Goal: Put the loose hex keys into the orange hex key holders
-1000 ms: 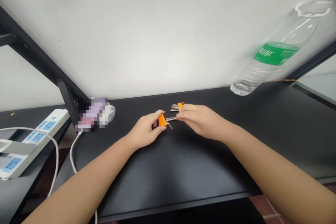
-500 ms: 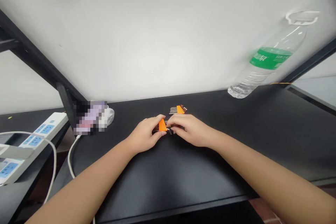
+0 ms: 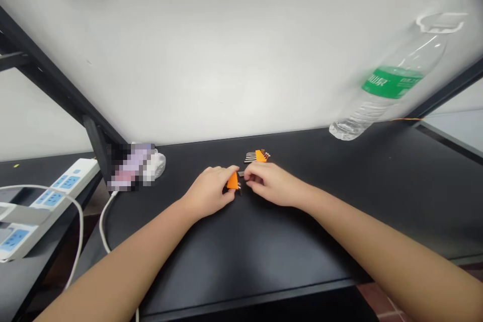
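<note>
My left hand point(image 3: 209, 192) grips an orange hex key holder point(image 3: 233, 181) between thumb and fingers, low over the black tabletop. The short bent end of a hex key point(image 3: 239, 189) pokes out on the holder's right side. My right hand point(image 3: 273, 184) is just to the right, its fingers curled in towards the thumb. A small grey metal piece point(image 3: 241, 174) shows at its index fingertip; whether the fingers grip it is hidden. Behind the right hand lies a second orange holder point(image 3: 260, 155) with several hex keys fanned through it.
A large clear water bottle point(image 3: 390, 83) with a green label leans against the wall at right. At left are a white power strip point(image 3: 56, 201), a white cable point(image 3: 102, 226), a partly blurred crumpled bag point(image 3: 158, 166) and a black frame post point(image 3: 56, 85). The table's front edge point(image 3: 245, 302) runs below.
My right hand has drawn slightly away from the holder in my left hand, widening the gap between them. The view has shifted a little; the second holder lies where it was.
</note>
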Demonstrator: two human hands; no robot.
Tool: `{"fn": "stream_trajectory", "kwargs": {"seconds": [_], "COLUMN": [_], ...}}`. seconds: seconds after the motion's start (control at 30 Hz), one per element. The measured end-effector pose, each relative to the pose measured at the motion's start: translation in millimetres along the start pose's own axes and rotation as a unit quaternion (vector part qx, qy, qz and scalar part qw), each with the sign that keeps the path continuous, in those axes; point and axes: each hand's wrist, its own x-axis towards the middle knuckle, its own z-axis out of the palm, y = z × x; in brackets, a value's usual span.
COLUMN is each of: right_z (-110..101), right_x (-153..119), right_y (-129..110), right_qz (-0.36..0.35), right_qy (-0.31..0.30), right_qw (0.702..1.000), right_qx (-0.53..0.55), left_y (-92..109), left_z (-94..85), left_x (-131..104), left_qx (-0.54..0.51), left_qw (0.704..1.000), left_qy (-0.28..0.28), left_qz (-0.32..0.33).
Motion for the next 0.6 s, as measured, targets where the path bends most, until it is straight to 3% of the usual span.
{"fn": "stream_trajectory", "kwargs": {"seconds": [0.1,0.23,0.47,0.6], "right_z": [-10,-11,-6,-11], "right_x": [-2,-3,-3,-2], "right_y": [10,20,6,1], "right_qz": [-0.025,-0.017,0.025,0.010], "right_qy": [0.036,0.011,-0.013,0.000], "right_qw": [0.985,0.971,0.952,0.974], "right_qx": [-0.166,-0.239,-0.304,-0.228], "left_y": [-1,-2,-5,-6], "left_z": [-0.5,-1.2,-0.1,1.5], "left_x": [0,1,1,1], "left_qx": [0.001,-0.007,0.004,0.008], "left_qw": [1.000,1.000,1.000,0.999], "left_qy": [0.005,0.004,0.015,0.018], "left_qz": [-0.014,-0.024,-0.028,-0.026]}}
